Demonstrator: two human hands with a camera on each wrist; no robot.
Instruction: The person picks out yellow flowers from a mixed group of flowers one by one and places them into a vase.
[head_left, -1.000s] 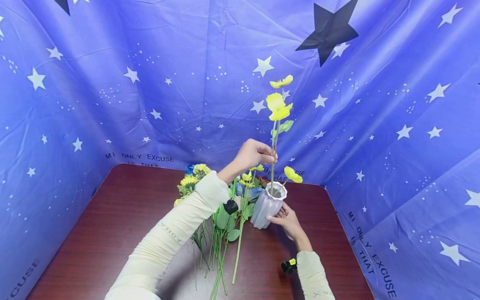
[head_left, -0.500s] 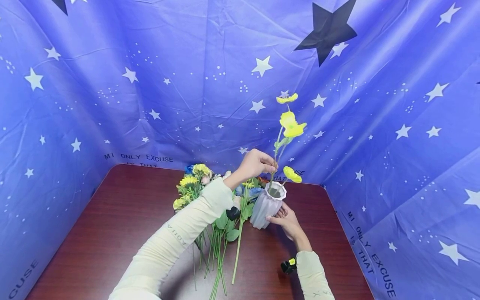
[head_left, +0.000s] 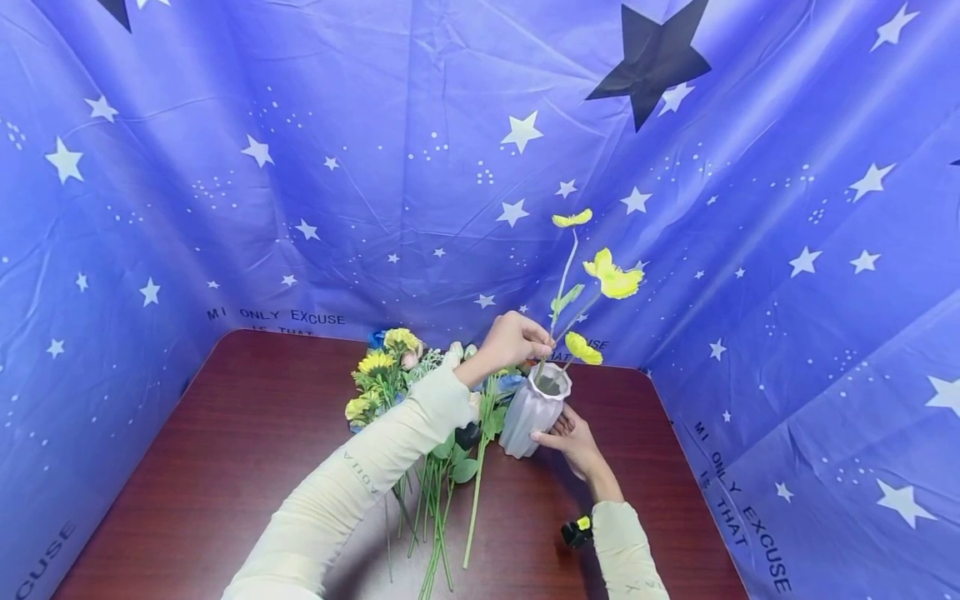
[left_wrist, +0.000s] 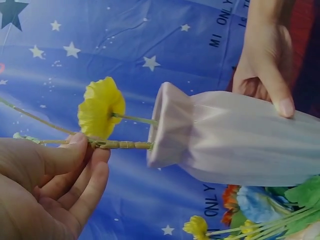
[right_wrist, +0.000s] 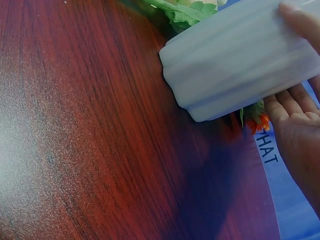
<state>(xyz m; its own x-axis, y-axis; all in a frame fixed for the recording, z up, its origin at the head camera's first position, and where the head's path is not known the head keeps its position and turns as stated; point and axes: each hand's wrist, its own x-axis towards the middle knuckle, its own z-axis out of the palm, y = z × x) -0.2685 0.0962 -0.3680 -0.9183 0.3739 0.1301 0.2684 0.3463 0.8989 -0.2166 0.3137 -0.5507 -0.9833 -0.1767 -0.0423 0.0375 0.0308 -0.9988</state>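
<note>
Between thumb and fingertips, my left hand (head_left: 516, 343) pinches the stem of a yellow artificial flower (head_left: 615, 275) just above the vase mouth. This stem branches, with a second bloom higher up, and in the left wrist view its thick brown lower end (left_wrist: 127, 145) enters the vase opening. The pale, pleated vase (head_left: 528, 421) stands on the table, its scalloped rim facing up. Around the vase's right side, my right hand (head_left: 573, 446) holds it, thumb in front and fingers behind. Another yellow flower (left_wrist: 102, 107) leans out over the rim.
Left of the vase lies a pile of artificial flowers, with yellow blooms (head_left: 377, 363), blue blooms (right_wrist: 216, 2) hidden mostly, and green stems (head_left: 435, 525) pointing toward the front. A blue star-printed cloth (head_left: 420, 208) hangs behind the brown table (head_left: 247, 433).
My left hand has come down and slightly right toward the vase, lowering the branched yellow flower. Its two blooms have spread apart, the larger one leaning right. The right hand and vase stay put.
</note>
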